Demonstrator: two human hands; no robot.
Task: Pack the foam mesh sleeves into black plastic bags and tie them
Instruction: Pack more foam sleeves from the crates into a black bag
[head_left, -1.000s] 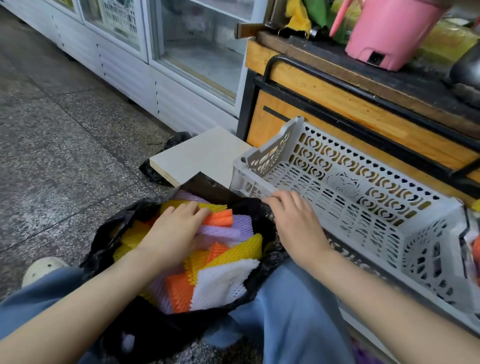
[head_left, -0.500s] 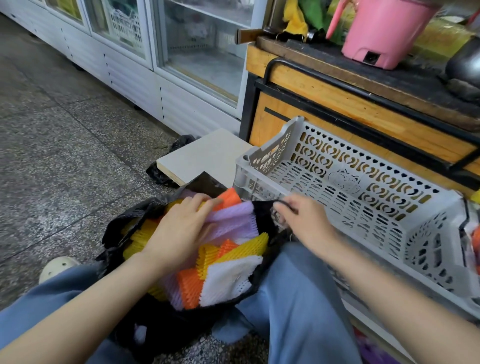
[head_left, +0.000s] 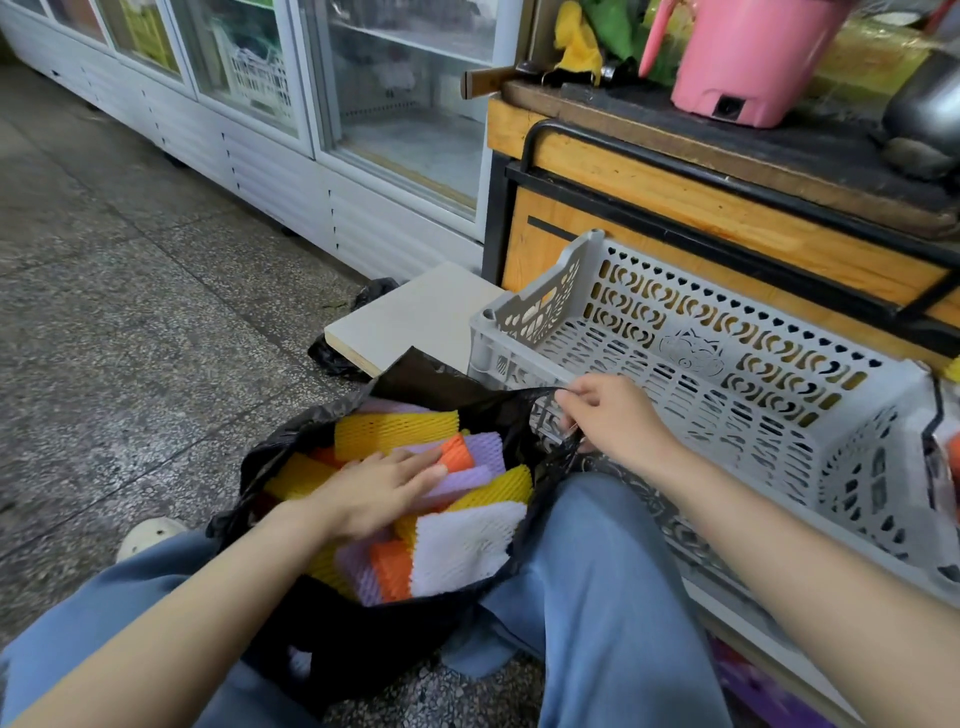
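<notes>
Foam mesh sleeves (head_left: 467, 545): yellow, purple, orange, white, heaped in the black plastic bag (head_left: 353, 639) between my knees. My left hand (head_left: 379, 488): flat, fingers straight, pressing the heap. My right hand (head_left: 613, 415): pinching the bag's rim, beside a grey crate (head_left: 691, 312).

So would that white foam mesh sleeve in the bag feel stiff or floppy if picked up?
Probably very light: the white foam mesh sleeve is open netting, mostly air. Likely soft and springy rather than stiff, since its edges look jagged and uneven. Lying flat in the black plastic bag, it seems unlikely to roll.
</notes>
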